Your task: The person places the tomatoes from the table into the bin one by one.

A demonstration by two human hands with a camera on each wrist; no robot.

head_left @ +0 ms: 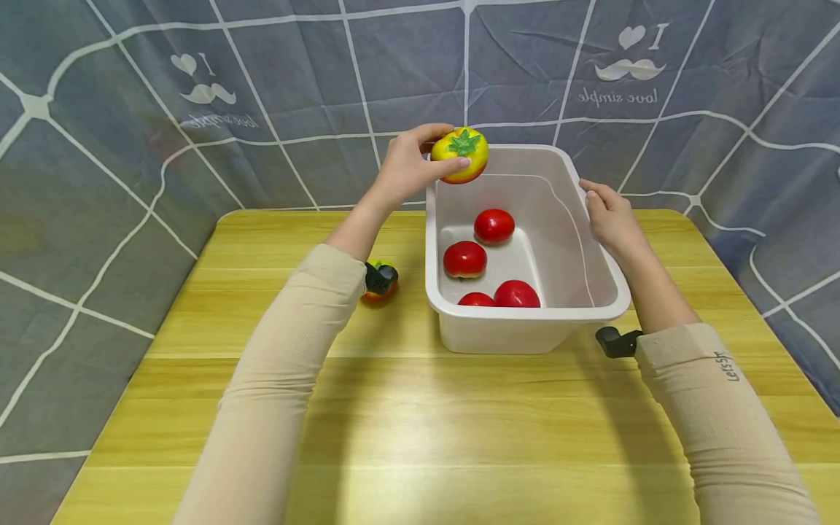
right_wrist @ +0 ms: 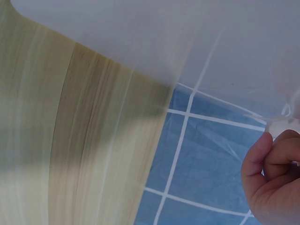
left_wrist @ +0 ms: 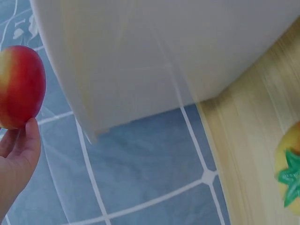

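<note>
My left hand (head_left: 410, 164) holds a yellow-and-red tomato (head_left: 477, 151) with a green leafy top, thumb on the near side. It is raised over the far left corner of a white plastic bin (head_left: 525, 313). From the left wrist view the tomato's red side (left_wrist: 28, 89) shows. My right hand (head_left: 613, 222) grips the bin's right rim, its fingers (right_wrist: 255, 164) curled at the edge. Several red tomatoes (head_left: 494, 226) lie on the bin's floor; the near wall partly hides the closest ones.
Another yellow-red tomato (left_wrist: 283, 159) sits on the wooden table (head_left: 459, 437), left of the bin, partly covered by the left wrist camera (head_left: 382, 278) in the head view. A grey curtain with white lines (head_left: 407, 73) hangs behind and beside the table.
</note>
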